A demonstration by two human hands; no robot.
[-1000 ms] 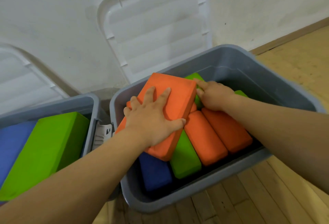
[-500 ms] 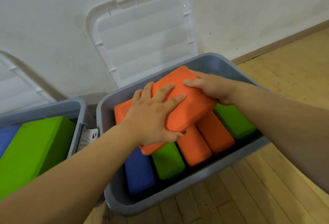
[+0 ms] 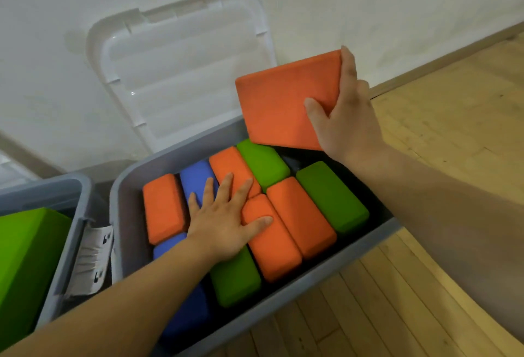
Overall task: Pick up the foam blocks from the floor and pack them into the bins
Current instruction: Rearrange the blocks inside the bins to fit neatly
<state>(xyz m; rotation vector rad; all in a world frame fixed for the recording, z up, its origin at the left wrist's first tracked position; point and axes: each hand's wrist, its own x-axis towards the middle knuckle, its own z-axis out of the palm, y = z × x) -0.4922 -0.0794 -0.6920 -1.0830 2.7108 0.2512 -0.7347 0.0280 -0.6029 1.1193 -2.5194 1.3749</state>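
Right hand [image 3: 347, 118] grips 1 orange block [image 3: 283, 101] above the grey bin [image 3: 365, 246]; left hand [image 3: 224, 220] lies flat, fingers spread, on blocks inside it.

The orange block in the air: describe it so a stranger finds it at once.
Find the fuller grey bin by the wall. Above its far right corner, the right hand grips an orange block. It alone is in the air, not packed.
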